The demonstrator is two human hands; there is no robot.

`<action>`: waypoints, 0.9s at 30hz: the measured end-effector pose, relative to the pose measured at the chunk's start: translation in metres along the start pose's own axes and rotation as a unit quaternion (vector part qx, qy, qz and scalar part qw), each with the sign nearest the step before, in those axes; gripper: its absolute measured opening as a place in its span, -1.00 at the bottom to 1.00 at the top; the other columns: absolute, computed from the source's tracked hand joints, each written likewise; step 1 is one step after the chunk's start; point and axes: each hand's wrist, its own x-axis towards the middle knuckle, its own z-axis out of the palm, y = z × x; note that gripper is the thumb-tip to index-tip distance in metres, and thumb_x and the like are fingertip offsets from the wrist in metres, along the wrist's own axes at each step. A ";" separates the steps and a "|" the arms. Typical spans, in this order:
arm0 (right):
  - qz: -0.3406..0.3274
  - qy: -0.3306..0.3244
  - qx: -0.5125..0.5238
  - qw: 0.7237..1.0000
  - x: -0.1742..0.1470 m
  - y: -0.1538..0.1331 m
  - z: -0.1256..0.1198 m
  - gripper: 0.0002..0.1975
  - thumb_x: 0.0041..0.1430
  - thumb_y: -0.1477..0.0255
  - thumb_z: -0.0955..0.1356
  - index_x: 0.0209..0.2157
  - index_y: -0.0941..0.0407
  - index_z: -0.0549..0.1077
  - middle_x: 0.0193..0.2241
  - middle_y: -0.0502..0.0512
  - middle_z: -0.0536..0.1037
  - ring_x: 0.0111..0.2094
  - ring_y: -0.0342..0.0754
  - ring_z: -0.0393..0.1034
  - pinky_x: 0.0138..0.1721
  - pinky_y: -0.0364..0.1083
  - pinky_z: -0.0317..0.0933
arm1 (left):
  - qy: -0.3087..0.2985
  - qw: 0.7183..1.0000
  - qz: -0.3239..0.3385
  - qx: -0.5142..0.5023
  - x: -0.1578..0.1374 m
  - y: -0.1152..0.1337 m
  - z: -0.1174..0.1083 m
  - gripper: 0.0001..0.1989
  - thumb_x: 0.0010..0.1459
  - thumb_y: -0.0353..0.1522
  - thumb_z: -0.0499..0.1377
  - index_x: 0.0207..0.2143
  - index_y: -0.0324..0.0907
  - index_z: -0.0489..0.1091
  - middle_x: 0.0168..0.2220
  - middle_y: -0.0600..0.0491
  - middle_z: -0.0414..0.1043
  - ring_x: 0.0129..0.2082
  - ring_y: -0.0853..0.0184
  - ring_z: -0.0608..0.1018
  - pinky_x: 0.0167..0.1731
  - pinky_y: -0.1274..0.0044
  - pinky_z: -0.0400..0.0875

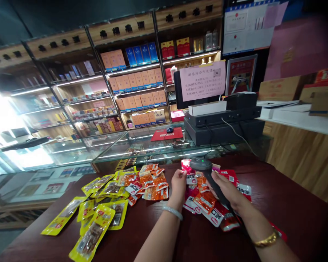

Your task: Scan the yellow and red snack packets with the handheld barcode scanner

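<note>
My right hand (226,187) is wrapped round the handle of a dark grey barcode scanner (201,164), its head turned to the left with a green light on top. Red light from it falls on a small snack packet (186,165), which my left hand (179,182) pinches by its lower edge. Below and around the scanner lies a loose pile of red, white and orange snack packets (206,202). Left of my left hand are more orange packets (155,183) and a heap of yellow snack packets with clear windows (94,231).
The packets lie on a dark red-brown table (142,233). Behind it stand a glass display counter (109,154), a red mouse pad (166,134) with a mouse, and a black cash register (224,127) with a pink paper sign (203,82). Boxed goods fill lit shelves (138,78); cardboard boxes (280,88) stand right.
</note>
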 end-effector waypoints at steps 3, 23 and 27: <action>0.000 0.003 0.007 1.000 0.000 0.000 0.000 -0.49 0.07 -0.10 0.40 -0.44 0.08 0.31 -0.64 -0.12 0.32 -0.70 -0.24 0.11 -0.67 -0.20 -0.08 | 0.069 0.986 -0.061 -0.141 -0.010 0.017 -0.011 -0.60 -0.01 -0.02 0.29 -0.41 -0.16 0.33 -0.50 0.13 0.42 -0.55 0.45 0.40 -0.52 0.61 0.22; -0.008 0.006 -0.028 1.000 0.000 -0.001 -0.010 -0.48 0.08 -0.12 0.37 -0.44 0.08 0.35 -0.64 -0.11 0.35 -0.71 -0.22 0.11 -0.65 -0.18 -0.06 | -0.072 0.879 0.015 0.470 -0.029 0.023 0.040 -0.54 -0.20 -0.03 0.40 -0.38 -0.19 0.48 -0.15 -0.32 0.53 -0.02 -0.14 0.50 -0.03 0.21 0.30; 0.010 0.000 -0.005 1.000 -0.001 -0.005 -0.014 -0.48 0.04 -0.12 0.40 -0.45 0.07 0.31 -0.66 -0.15 0.29 -0.72 -0.24 0.07 -0.68 -0.19 -0.09 | -0.050 0.954 -0.021 0.295 -0.019 0.008 0.030 -0.68 -0.02 -0.08 0.32 -0.37 -0.11 0.42 -0.31 -0.07 0.56 -0.22 0.12 0.56 -0.16 0.36 0.37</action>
